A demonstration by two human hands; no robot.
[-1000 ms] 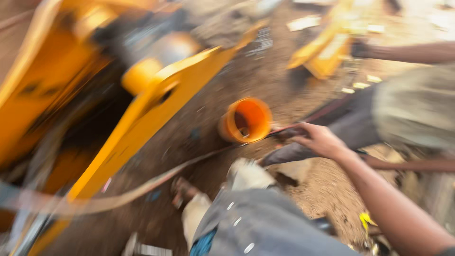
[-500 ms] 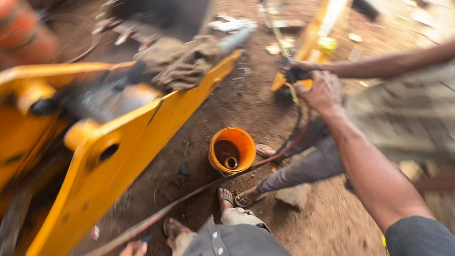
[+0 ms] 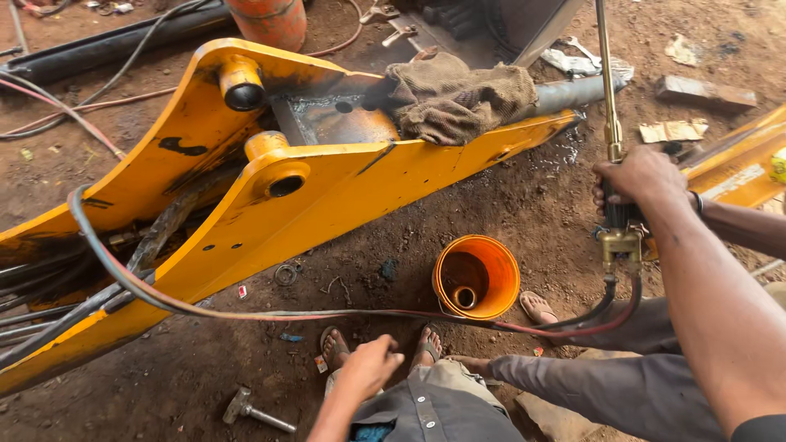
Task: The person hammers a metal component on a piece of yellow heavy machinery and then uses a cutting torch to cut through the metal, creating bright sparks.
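Hands well apart: right hand (image 3: 643, 176) clamped in a fist round the dark grip of a brass gas cutting torch (image 3: 616, 196), held upright at the right of the view; left hand (image 3: 370, 366) low in the middle, holding nothing, fingers loosely curled and resting on the knee of grey trousers (image 3: 434, 405).

Long thin torch tube rising straight up past the fist to the top edge. Brass valve block just below the fist, with twin red and black rubber hoses (image 3: 327, 313) hanging from it, looping down, then trailing left across the brown dirt ground (image 3: 508, 205) and up over the big yellow steel excavator arm (image 3: 327, 188).

Orange plastic bucket (image 3: 476, 277) lying tipped on the ground between torch and yellow arm, mouth toward the camera, a small pipe end inside. Sandalled feet (image 3: 381, 348) just below it, another person's foot (image 3: 538, 307) touching the bucket's right side, and that person's grey-trousered leg stretching off to the right.

Brown coarse cloth rag (image 3: 458, 98) draped over the upper part of the yellow arm. Small steel hammer (image 3: 254, 412) lying on the dirt at lower left, clear of the left hand. Another person's forearm (image 3: 741, 225) reaching in from the right edge behind the torch.
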